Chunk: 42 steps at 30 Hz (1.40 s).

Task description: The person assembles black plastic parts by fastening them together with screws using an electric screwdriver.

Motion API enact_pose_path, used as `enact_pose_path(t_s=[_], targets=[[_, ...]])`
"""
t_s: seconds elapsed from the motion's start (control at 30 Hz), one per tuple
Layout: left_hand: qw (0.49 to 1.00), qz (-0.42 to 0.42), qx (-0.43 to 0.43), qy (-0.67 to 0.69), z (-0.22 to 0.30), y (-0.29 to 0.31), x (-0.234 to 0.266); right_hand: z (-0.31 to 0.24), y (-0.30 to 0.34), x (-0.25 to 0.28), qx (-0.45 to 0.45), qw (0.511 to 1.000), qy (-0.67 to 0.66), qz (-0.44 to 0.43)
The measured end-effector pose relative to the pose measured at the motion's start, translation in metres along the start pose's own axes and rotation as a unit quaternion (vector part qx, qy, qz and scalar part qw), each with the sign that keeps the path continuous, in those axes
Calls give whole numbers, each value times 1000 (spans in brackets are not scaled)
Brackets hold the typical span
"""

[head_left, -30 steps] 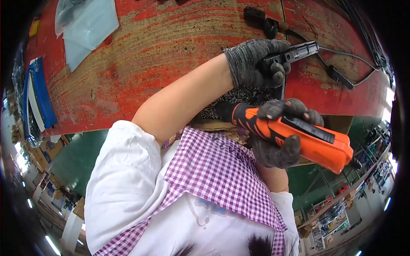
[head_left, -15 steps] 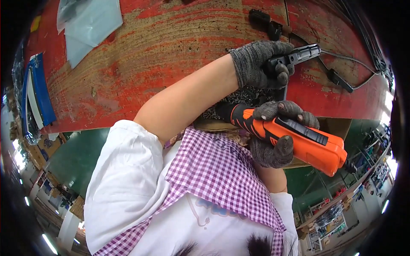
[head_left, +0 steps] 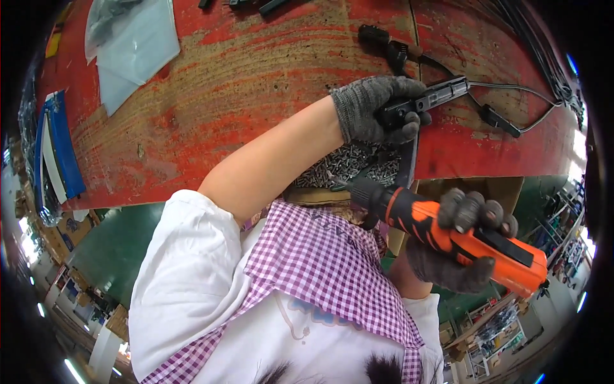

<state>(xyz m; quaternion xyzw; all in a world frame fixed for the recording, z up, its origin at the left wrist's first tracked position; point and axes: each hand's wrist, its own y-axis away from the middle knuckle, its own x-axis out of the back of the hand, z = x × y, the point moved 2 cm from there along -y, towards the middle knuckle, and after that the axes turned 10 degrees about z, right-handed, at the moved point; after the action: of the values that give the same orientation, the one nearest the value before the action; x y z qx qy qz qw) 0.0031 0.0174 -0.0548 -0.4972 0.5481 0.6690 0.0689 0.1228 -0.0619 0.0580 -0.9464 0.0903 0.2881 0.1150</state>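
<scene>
My left hand [head_left: 377, 109], in a grey knit glove, is closed around a long black plastic part [head_left: 441, 95] over the far side of the screw pile. One slotted end sticks out to the right past my fingers. My gloved right hand [head_left: 467, 249] grips an orange and black electric screwdriver [head_left: 435, 224], thumb on the near side and fingers over the top. Its thin bit points left, close above a heap of small metal screws [head_left: 348, 160] by the table's front edge. I cannot tell whether a screw sits on the bit.
A black corded part [head_left: 387, 45] lies beyond my left hand, its cable [head_left: 543, 118] looping right. Clear plastic bags [head_left: 134, 51] lie far left, near a blue and white strip [head_left: 61, 153]. An open cardboard box [head_left: 505, 190] stands under the red, worn table edge [head_left: 141, 153].
My right hand has moved right and nearer to me with the screwdriver, baring its bit and more of the screws. My left hand and the black part have shifted slightly left and nearer.
</scene>
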Motion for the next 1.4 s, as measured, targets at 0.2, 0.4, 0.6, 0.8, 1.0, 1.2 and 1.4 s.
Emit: enact_pose_path(t_s=[0.2,0.4,0.6,0.8,1.0,1.2,1.4], targets=[[997,-71,20,10,-2,-4,-1,-45,-35,15,17,995,-90,31],[999,-29,-11,-21,-4,2,-1,-51,-70,44,46,991,-64,112],[999,-39,23,-25,-6,-2,-1,-38,-77,56,81,986,-108,95],[999,-10,1,-51,-4,0,1,-24,-82,56,75,986,-92,118],[998,-20,-9,-60,-6,0,-2,-22,-83,46,94,982,-73,147],[997,-8,-17,-76,-3,-1,3,-20,-92,20,138,990,-1,26],[998,-17,-3,-64,-6,-2,1,-17,-99,8,117,988,-2,-98]])
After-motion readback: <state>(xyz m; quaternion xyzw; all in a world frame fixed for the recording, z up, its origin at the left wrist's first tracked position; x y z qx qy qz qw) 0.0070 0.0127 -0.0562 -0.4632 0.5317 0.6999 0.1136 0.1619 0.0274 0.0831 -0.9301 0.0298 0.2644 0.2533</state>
